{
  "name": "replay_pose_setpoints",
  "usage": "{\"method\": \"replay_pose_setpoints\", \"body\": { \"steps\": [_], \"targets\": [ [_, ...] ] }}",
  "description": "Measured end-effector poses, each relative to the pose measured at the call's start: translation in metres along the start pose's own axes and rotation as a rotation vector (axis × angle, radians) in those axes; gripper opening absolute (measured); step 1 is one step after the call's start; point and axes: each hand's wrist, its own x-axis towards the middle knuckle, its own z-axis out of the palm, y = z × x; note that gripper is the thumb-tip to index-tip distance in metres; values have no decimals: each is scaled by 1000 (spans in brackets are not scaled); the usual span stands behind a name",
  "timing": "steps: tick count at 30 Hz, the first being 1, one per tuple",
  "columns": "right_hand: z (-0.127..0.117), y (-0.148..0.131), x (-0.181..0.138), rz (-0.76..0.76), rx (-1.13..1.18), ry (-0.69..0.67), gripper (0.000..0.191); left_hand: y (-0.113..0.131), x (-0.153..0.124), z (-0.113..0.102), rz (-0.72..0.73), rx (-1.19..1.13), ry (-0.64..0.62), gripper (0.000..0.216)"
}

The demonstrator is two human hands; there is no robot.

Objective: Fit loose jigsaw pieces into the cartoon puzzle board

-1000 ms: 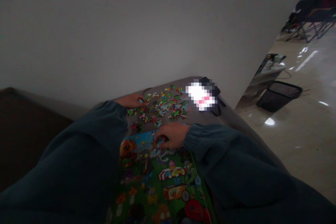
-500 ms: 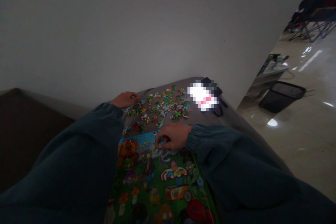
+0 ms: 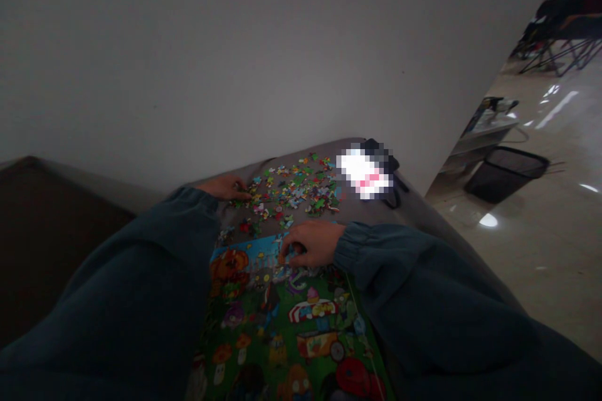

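Note:
A nearly whole jigsaw puzzle (image 3: 291,326) with a colourful cartoon scene lies on a grey padded surface (image 3: 376,216), its far edge ragged. Beyond it is a scattered pile of loose jigsaw pieces (image 3: 291,197). My right hand (image 3: 310,243) rests on the puzzle's far edge, fingers curled down over the pieces there, and the fingers hide whatever lies beneath them. My left hand (image 3: 223,187) lies at the left side of the loose pile, its fingertips among the pieces. I cannot tell whether it holds one.
A pixelated white object (image 3: 364,172) and a black strap (image 3: 392,198) lie at the surface's far right. Beyond its edge are a wall (image 3: 235,56), a black mesh wastebasket (image 3: 505,174), a low table (image 3: 489,125), and a seated person's legs on a folding chair (image 3: 559,31).
My left hand has slid down and to the right, its fingertips now in the loose pieces. My right hand has barely moved.

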Motion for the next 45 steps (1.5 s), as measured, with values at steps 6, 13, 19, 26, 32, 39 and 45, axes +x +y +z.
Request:
{"method": "replay_pose_setpoints", "body": {
  "steps": [6, 13, 19, 26, 32, 39, 45],
  "targets": [
    [-3, -4, -2, 3, -10, -29, 23, 5, 5, 3, -35, -4, 134, 53],
    [-5, -5, -3, 2, 16, 3, 19, 15, 11, 13, -39, -53, 175, 49],
    [-3, -4, -3, 5, 24, 32, 19, 11, 7, 5, -17, -112, 220, 39],
    [-6, -3, -3, -3, -14, -75, 26, 18, -23, -21, -66, -200, 350, 37],
    [-13, -6, 0, 25, 192, 273, 23, 42, -105, -23, 3, -339, 333, 45],
    [5, -38, 4, 75, 919, 317, 52, 91, -184, 31, 210, -629, 153, 33],
    [17, -42, 3, 119, 918, 200, 30, 66, -187, 67, 132, -850, -1, 39]
  ]
}}
